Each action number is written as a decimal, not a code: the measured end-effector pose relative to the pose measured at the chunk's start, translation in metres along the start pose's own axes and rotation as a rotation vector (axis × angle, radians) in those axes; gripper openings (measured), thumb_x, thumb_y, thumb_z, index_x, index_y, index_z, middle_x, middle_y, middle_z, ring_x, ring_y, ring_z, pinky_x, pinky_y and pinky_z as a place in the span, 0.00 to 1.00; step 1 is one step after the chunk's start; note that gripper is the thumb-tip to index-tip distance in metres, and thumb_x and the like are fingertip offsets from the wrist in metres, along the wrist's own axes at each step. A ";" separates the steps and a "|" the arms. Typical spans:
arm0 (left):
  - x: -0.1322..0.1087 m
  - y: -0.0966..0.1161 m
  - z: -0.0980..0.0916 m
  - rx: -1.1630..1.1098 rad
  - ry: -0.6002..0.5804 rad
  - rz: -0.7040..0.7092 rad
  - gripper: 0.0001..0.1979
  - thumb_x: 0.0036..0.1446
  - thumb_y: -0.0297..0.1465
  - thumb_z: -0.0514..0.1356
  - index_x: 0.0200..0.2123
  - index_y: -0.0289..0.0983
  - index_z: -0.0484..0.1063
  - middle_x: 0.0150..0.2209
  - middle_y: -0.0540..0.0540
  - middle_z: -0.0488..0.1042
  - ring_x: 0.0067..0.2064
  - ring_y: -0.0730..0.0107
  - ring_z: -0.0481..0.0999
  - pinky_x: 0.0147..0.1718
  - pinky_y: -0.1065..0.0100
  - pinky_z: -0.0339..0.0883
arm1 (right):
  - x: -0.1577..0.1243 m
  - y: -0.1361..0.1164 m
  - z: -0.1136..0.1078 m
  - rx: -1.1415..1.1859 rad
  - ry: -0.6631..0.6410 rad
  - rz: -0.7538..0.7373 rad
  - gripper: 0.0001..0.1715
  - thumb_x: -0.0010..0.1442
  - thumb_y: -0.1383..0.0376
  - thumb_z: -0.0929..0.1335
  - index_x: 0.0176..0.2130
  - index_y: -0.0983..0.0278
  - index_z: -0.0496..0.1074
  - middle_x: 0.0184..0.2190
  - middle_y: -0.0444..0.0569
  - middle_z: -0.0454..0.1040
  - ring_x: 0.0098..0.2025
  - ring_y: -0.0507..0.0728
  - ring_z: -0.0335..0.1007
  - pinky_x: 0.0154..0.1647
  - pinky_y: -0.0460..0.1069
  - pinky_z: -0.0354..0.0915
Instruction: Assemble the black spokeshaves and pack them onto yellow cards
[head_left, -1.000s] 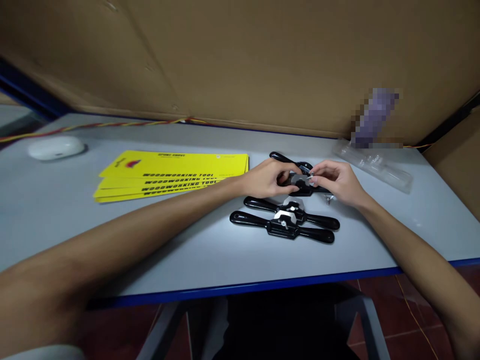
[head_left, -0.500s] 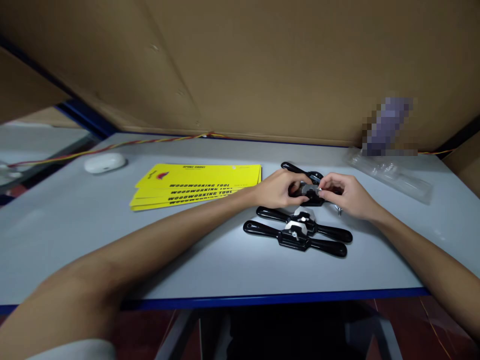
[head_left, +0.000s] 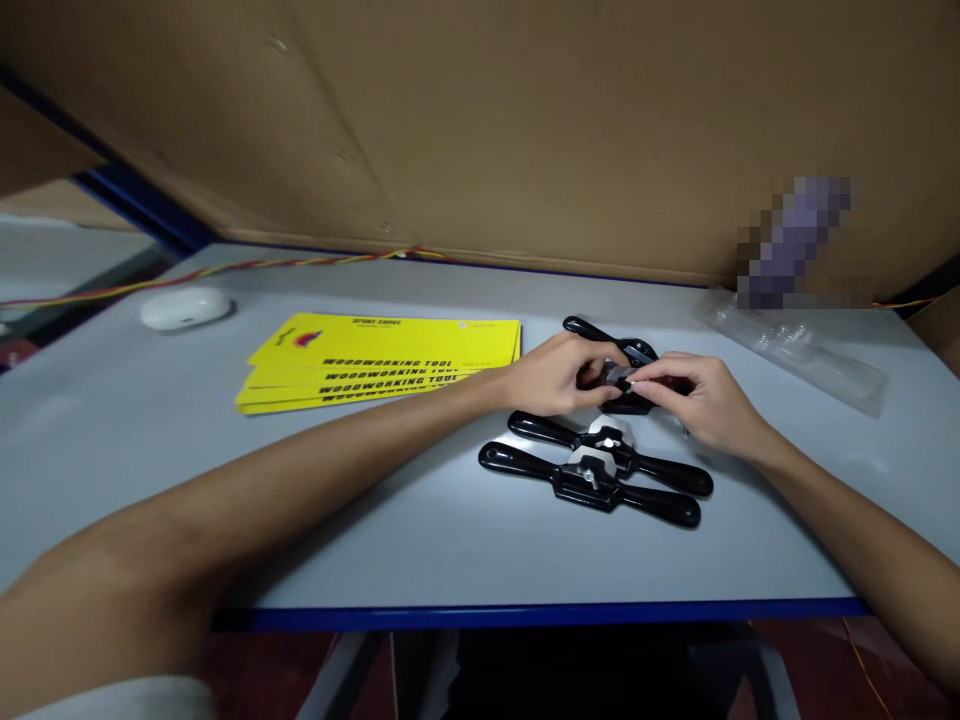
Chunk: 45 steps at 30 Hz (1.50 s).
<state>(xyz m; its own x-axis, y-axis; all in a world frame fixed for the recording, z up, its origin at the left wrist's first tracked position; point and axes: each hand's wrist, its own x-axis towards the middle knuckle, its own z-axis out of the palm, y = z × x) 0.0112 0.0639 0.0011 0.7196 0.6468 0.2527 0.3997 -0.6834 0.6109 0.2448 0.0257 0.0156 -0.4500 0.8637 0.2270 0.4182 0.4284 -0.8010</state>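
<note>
My left hand (head_left: 564,374) pinches a small grey metal plate (head_left: 616,374) over the body of a black spokeshave. My right hand (head_left: 694,395) has thumb and forefinger pressed together on a small shiny screw (head_left: 631,385) at that plate. Behind my fingers, the black handle (head_left: 589,328) of a spokeshave points to the upper left; much of the tool is covered by my hands. Nearer to me lie two black spokeshaves, a middle one (head_left: 546,429) and a front one (head_left: 517,460), each with a pale plate and a wing screw.
Several yellow cards (head_left: 390,345) lie fanned on the grey table (head_left: 360,560), left of my hands. A white rounded case (head_left: 185,307) is at the far left. Clear plastic packaging (head_left: 802,350) lies at the right. Twisted red and yellow wire (head_left: 300,263) runs along the back.
My right hand has moved slightly left and in over the plate, its fingertips now at the plate's middle. My left hand keeps its grip. The view has shifted a little.
</note>
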 end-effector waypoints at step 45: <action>0.001 0.000 0.001 0.003 0.001 0.021 0.16 0.60 0.39 0.60 0.46 0.34 0.76 0.22 0.55 0.67 0.24 0.73 0.66 0.29 0.68 0.62 | -0.004 0.002 0.007 -0.283 -0.036 -0.188 0.07 0.68 0.63 0.66 0.39 0.61 0.74 0.30 0.45 0.74 0.30 0.53 0.66 0.35 0.50 0.61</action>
<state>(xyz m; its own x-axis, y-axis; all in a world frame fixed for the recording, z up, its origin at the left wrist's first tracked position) 0.0126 0.0644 0.0003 0.7274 0.6324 0.2666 0.3861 -0.6982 0.6028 0.2418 0.0214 0.0098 -0.5655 0.7548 0.3323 0.5253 0.6403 -0.5604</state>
